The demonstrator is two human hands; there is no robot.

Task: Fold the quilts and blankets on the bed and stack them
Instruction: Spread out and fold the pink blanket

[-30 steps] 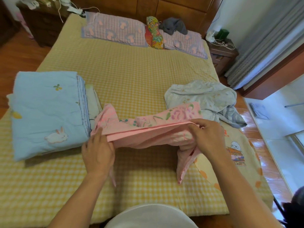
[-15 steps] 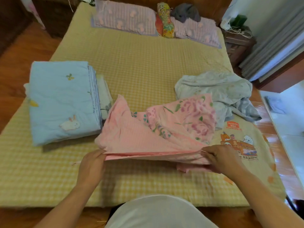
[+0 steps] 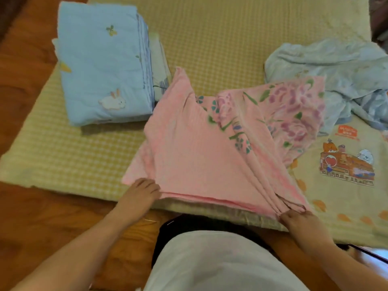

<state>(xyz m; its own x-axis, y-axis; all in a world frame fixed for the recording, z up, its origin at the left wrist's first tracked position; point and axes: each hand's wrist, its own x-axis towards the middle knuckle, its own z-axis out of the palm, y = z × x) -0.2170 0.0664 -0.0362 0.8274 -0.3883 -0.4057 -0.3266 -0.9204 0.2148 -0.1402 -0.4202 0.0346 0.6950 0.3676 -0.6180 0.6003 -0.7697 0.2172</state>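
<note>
A pink floral blanket (image 3: 201, 160) lies partly folded across the near edge of the bed (image 3: 210, 38). My left hand (image 3: 139, 194) grips its near left corner. My right hand (image 3: 296, 217) pinches the bunched layers at the near right corner. A folded light blue quilt with a rabbit (image 3: 100, 66) sits at the left on top of another folded white piece (image 3: 159, 59). A crumpled pale blue blanket (image 3: 327, 68) lies at the right. A cream blanket with a cartoon train print (image 3: 346, 171) is spread under the pink one's right side.
The yellow checked mattress cover (image 3: 63, 156) shows around the blankets. Wooden floor (image 3: 25, 217) runs along the left and near side of the bed. My white shirt fills the bottom centre.
Both hands have pulled the pink blanket's edge toward the bed's near edge and down onto it. The view has tilted down, so the pillows are out of sight.
</note>
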